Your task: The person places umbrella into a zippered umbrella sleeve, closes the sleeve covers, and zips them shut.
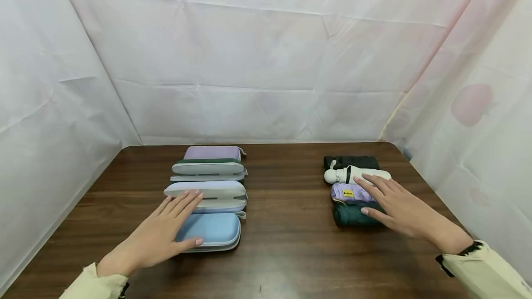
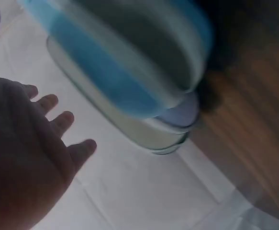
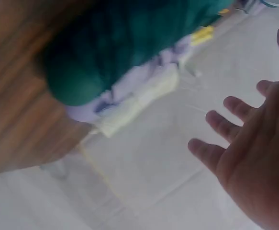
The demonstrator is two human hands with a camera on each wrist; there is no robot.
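Note:
My left hand (image 1: 162, 234), fingers straight, hovers over the near end of a row of zip cases. Nearest to it are a light blue case (image 1: 216, 227) and a pale lavender one (image 1: 226, 203); behind them lie a dark green and grey case (image 1: 208, 168) and a purple case (image 1: 212, 152). With fingers spread, my right hand (image 1: 399, 209) is above a row of folded umbrellas: dark green (image 1: 349, 216), lilac with a yellow label (image 1: 338, 191), white (image 1: 337, 176) and black (image 1: 361, 162). Both wrist views show the palms apart from the things, holding nothing.
Both rows lie on a dark brown wooden table (image 1: 287, 225), with a wide stretch of tabletop between them. White sheeting (image 1: 257, 59) hangs behind the table and along both sides.

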